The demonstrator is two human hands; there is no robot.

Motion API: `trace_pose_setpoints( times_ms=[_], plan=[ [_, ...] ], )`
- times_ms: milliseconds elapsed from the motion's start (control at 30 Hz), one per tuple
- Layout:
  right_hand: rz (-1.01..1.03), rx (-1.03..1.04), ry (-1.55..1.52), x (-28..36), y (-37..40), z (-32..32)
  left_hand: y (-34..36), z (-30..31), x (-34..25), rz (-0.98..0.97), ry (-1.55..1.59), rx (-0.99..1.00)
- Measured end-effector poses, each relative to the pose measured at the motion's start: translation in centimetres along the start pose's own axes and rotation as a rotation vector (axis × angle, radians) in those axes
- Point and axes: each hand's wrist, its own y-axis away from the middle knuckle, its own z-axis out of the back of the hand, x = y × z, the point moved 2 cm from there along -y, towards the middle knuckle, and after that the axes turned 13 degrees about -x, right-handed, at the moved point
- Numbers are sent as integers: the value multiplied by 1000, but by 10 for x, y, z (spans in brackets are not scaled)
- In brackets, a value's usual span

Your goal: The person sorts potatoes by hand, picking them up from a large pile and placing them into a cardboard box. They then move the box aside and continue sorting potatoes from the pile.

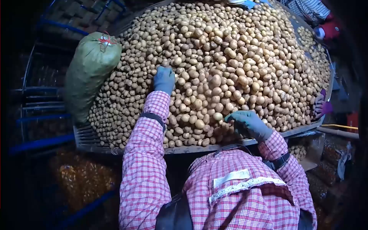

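Observation:
Potatoes (199,69) of mixed sizes lie heaped across a wide table. My left hand (164,79), in a grey-green glove, is down on the middle left of the heap. Its fingers curl inward among the potatoes, and whatever they hold is hidden. Nearer the front edge, my right hand (251,123) wears a similar glove. Its fingers are bent but apart, with a shadowed gap between them and the thumb. Just left of those fingertips lies a pale potato (217,116), on the heap.
A full green sack (92,63), tied with red string, leans at the table's left. The metal table edge (184,150) runs before my body. Another person's purple-gloved hand (321,104) rests at the right rim. A checked sleeve (306,9) shows at the top right.

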Motion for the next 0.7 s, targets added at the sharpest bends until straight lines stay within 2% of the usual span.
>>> trace_pose_setpoints(
  times_ms=[67,200,233,300,333,467,567,633,667,700],
  plan=[
    [-5,30,-17,-9,-5,-5,5,0,9,14,24,49],
    [19,98,42,-18,-13,-22,6,19,-10,28,-79,81],
    [19,112,50,-18,-14,-27,0,22,-16,-20,-121,123],
    [16,137,72,-18,-12,-38,-17,24,-22,40,-128,285],
    [125,91,59,-25,-19,-46,-24,17,-16,57,-96,327],
    [-77,85,51,-18,-11,-48,-25,22,-15,65,-149,370],
    [-17,50,-63,-28,-22,-52,2,37,-3,128,-19,329],
    [-77,62,-90,-27,-27,-57,26,46,1,243,207,227],
    [-106,102,-129,-26,-30,-59,47,63,-12,429,498,185],
    [-141,145,-165,-26,-33,-63,68,61,-20,439,688,168]
  ],
)
